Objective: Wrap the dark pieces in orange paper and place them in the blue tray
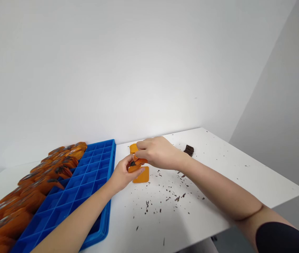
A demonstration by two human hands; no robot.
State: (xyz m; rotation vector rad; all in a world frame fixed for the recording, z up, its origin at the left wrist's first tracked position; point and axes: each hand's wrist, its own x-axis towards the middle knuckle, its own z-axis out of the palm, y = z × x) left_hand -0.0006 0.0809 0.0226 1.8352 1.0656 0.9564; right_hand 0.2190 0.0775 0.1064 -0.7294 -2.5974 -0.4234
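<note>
Close together over the white table, both hands work on one small orange piece (pixel 140 162) with something dark at its edge. My left hand (pixel 122 174) grips it from the left, thumb stretched along its lower side. From above, my right hand (pixel 158 151) has its fingers closed on the upper part, hiding much of it. Right below them a flat orange square with rounded corners (pixel 144 176) lies on the table. Another yellow-orange piece (pixel 133 148) sits just behind the fingers, partly covered.
A blue compartment tray (pixel 102 142) stands left of my hands. Many orange pieces with dark and shiny parts (pixel 37 186) lie in rows over its left side. A dark ridged stack (pixel 188 150) rests at the back right. Dark flakes (pixel 177 198) litter the white table (pixel 218 154).
</note>
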